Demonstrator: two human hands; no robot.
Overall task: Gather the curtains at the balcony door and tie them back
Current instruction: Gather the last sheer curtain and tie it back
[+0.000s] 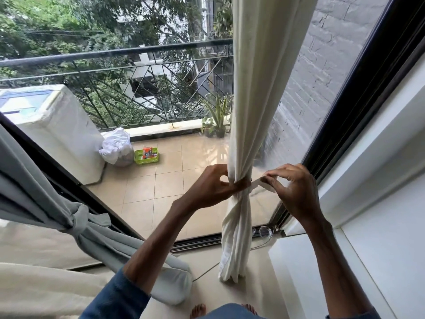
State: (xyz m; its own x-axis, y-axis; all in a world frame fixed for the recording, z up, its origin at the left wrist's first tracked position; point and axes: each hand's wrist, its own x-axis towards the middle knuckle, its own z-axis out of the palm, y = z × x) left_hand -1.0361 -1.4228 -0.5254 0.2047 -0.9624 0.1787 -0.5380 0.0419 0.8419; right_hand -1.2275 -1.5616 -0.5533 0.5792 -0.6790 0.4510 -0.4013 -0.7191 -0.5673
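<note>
A cream curtain [255,88] hangs gathered into a narrow bunch in front of the balcony door glass. My left hand [213,187] grips the bunch at its waist, fingers curled round it. A cream tie strip [258,183] runs from that waist to the right. My right hand [292,187] pinches the strip's end, holding it out taut. Below the hands the curtain's lower part [234,240] hangs twisted down to the floor. At the left a grey curtain [76,224] is bunched and knotted with its own grey tie.
The black door frame [358,107] rises at the right beside a white wall ledge [377,180]. Outside on the tiled balcony stand a white washing machine [59,125], a bag of laundry [117,148], a green basket [147,155], potted plants [216,120] and an iron railing [142,72].
</note>
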